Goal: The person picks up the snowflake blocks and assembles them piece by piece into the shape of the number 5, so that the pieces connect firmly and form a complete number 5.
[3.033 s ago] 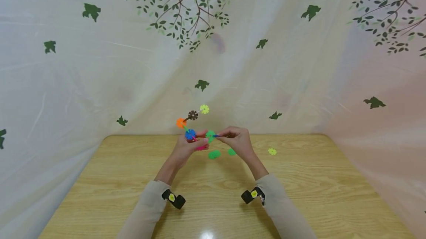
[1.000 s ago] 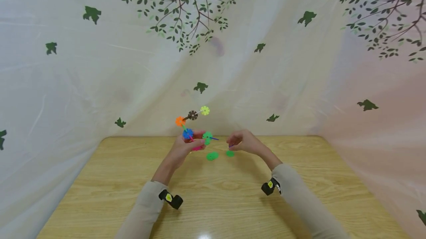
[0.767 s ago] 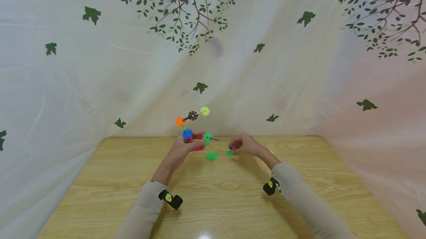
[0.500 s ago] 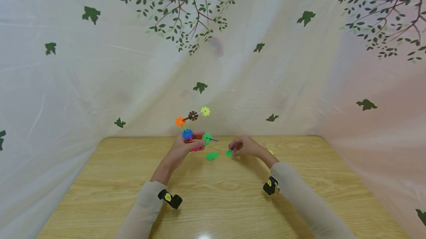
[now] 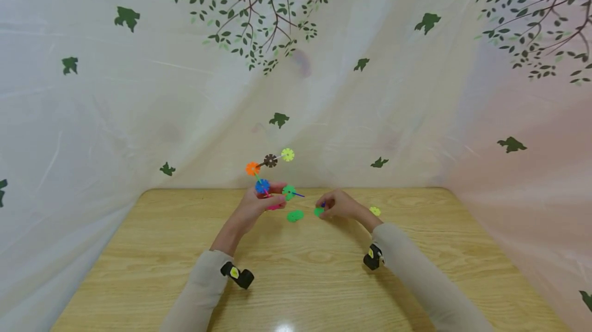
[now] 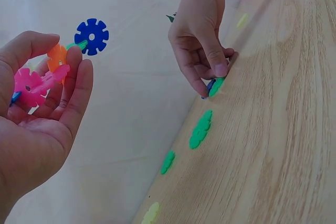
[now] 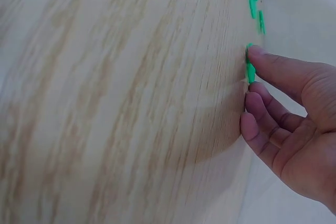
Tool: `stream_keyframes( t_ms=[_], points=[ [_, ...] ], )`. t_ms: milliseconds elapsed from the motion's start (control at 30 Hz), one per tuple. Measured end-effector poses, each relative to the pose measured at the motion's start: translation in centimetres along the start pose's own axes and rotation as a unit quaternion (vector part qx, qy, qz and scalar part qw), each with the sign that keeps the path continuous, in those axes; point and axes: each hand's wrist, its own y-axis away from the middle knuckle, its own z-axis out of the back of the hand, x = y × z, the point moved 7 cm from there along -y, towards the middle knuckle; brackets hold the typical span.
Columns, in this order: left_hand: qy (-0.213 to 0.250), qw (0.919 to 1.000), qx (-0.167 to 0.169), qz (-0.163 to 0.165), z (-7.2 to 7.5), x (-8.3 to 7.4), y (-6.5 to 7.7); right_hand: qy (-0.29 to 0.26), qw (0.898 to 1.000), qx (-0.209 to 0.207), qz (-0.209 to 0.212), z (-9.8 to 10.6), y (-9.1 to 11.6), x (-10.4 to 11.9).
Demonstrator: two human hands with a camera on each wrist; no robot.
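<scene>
My left hand holds a linked chain of notched plastic snowflake discs above the table. The chain runs from a yellow disc through brown, orange and blue ones to a pink disc, partly hidden by the fingers. A green disc sits at its near end, with a blue disc seen edge-on. At the tabletop, my right hand pinches a loose green disc between thumb and fingers. A dark blue disc shows beside it, partly covered.
Green discs lie overlapping on the wooden table between the hands. A yellow disc lies beyond the right wrist. Behind the table's far edge hangs a pale cloth printed with leaves.
My right hand has let go of the blue disc at the chain's end and moved right and down to the loose green disc. The left hand stays nearly in place with the chain.
</scene>
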Motion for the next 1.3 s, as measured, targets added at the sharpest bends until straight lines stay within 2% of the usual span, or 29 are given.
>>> stream_keyframes(
  t_ms=[333,700,900,1067,1300],
  points=[
    [0.000,1.0000,-0.003,-0.002,0.0,0.1,-0.1,0.003,1.000,0.001,0.004,-0.2,-0.1,0.1],
    [0.008,0.9999,-0.002,-0.008,0.1,0.1,0.0,-0.016,1.000,0.010,0.001,-0.3,0.1,0.0],
    [0.004,0.9999,-0.002,-0.012,0.1,0.0,0.1,-0.049,0.999,0.010,0.018,-0.5,0.4,0.2],
    [0.004,0.9999,-0.003,-0.014,0.2,0.1,0.2,-0.079,0.997,-0.007,0.023,-0.9,0.7,0.2],
    [-0.003,0.9999,-0.010,-0.003,0.2,-0.1,0.3,-0.142,0.989,-0.030,-0.014,-1.1,1.2,0.5]
  ],
)
